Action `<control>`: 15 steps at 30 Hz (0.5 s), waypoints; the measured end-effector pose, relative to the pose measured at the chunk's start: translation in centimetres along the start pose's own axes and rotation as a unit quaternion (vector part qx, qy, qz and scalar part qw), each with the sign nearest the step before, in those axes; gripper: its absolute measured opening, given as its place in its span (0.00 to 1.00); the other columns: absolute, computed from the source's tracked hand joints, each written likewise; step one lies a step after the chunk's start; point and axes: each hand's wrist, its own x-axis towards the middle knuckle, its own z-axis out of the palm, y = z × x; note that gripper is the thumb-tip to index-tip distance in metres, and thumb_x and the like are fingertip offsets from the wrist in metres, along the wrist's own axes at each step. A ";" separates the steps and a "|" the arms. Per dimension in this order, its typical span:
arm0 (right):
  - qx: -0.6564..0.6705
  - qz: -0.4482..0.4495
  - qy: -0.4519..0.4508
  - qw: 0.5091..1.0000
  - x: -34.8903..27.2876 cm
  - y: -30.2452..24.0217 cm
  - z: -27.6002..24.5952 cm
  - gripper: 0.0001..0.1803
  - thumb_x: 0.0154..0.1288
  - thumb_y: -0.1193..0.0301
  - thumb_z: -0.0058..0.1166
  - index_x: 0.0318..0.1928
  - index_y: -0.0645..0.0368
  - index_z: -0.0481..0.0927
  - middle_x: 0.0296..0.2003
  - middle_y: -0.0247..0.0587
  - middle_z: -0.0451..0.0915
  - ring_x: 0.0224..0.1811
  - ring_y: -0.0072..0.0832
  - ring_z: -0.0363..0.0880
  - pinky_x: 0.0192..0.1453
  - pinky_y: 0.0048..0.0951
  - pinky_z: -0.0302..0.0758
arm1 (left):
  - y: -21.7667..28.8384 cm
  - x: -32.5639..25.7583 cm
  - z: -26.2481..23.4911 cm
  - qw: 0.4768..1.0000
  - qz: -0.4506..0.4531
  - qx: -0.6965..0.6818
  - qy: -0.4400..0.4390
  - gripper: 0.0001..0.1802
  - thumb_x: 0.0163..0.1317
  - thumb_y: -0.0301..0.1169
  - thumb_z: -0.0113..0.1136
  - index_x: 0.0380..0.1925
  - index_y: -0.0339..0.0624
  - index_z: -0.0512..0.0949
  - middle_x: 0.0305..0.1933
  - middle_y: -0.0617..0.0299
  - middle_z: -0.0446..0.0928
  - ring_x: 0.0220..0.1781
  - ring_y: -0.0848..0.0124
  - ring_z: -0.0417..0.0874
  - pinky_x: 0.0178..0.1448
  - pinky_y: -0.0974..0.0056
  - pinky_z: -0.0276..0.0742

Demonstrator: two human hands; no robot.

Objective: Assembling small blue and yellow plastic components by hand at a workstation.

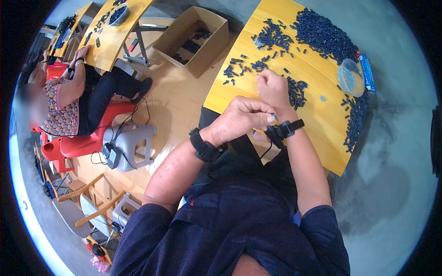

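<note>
Both hands' grip (pixel 269 110) (perhaps pinching something small) near black parts (pixel 297 92), blue package (pixel 367 71) beyond.

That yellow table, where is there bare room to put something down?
The yellow table is bare along its near edge, between the right hand and the strip of dark parts at its right. The far end is crowded by the big dark heap and the clear bowl.

At the upper centre of the frame I see an open brown cardboard box (pixel 193 39) on the pale wooden floor (pixel 177 106). At the left stand a red plastic chair (pixel 78 145) and a grey plastic stool (pixel 131 145); grey concrete floor (pixel 396 152) fills the right side.
</note>
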 end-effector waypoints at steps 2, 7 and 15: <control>0.112 0.035 -0.008 0.993 -0.8 0.3 -1.0 0.06 0.61 0.73 0.52 0.30 0.63 0.78 0.21 0.45 0.80 0.22 0.37 0.81 0.27 0.34 0.76 | -0.1 0.0 0.0 1.000 0.014 -0.012 0.015 0.06 0.62 0.25 0.60 0.38 0.34 0.81 0.32 0.61 0.82 0.31 0.78 0.81 0.39 0.72 0.79; 0.341 0.133 -0.018 0.931 -3.5 -0.4 -4.7 0.03 0.63 0.77 0.54 0.32 0.64 0.78 0.22 0.31 0.77 0.22 0.16 0.78 0.24 0.19 0.75 | -0.5 0.1 0.0 0.999 0.013 0.014 0.032 0.07 0.62 0.25 0.60 0.38 0.33 0.81 0.32 0.60 0.83 0.32 0.77 0.81 0.40 0.71 0.79; 0.413 0.174 -0.009 0.894 -6.1 -2.5 -9.7 0.04 0.64 0.79 0.50 0.38 0.67 0.77 0.25 0.36 0.78 0.25 0.21 0.80 0.29 0.22 0.80 | 1.0 -0.6 1.3 0.999 0.007 0.011 0.039 0.08 0.61 0.25 0.61 0.39 0.33 0.81 0.33 0.59 0.83 0.33 0.75 0.82 0.41 0.71 0.79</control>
